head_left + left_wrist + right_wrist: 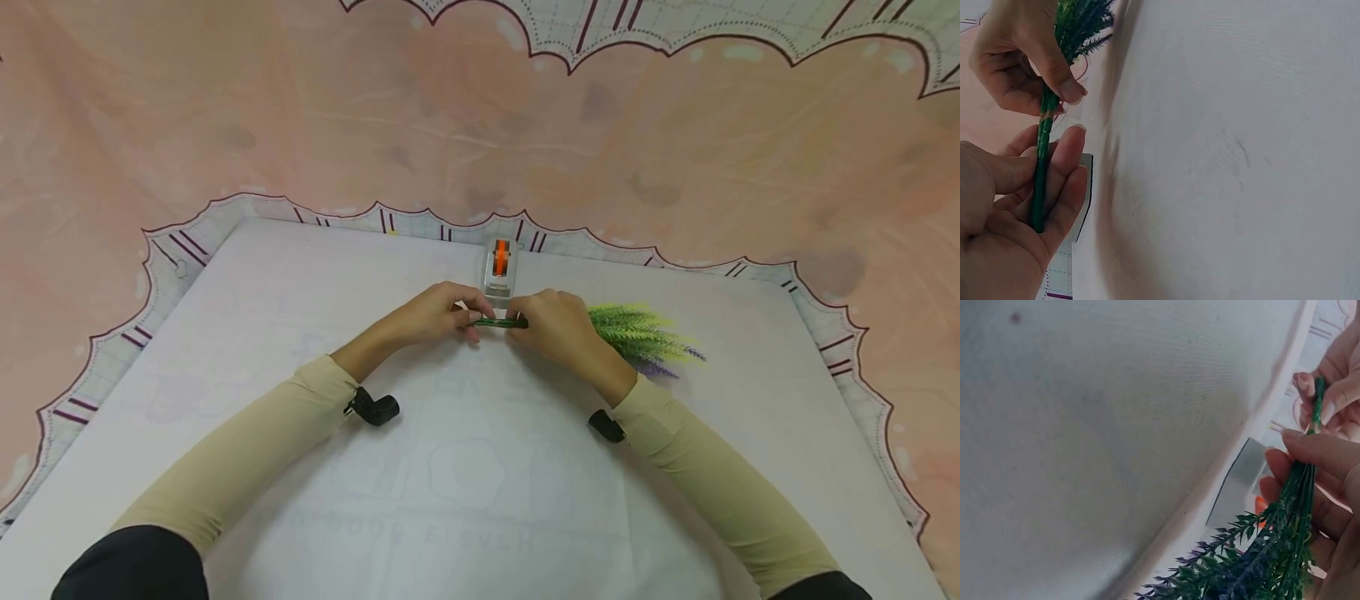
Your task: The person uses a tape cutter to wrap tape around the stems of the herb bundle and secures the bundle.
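Note:
A bunch of artificial lavender [637,329] with yellow-green leaves and purple tips lies across both hands, its green stems [1041,169] bundled together. My left hand [431,315] pinches the lower stem end between thumb and fingers. Closer to the leaves, my right hand [558,329] grips the stems, and the sprigs fan out beyond its palm in the right wrist view. A thin tan band [1047,115] circles the stems between the two hands. Just behind the fingers stands a grey tape dispenser [500,287] with an orange reel [501,257].
A white sheet [465,467] with faint lettering showing through covers the table. Around it runs a scalloped cloth border [180,246] with dark red stripes. Small black wrist cameras hang under both sleeves, close above the sheet.

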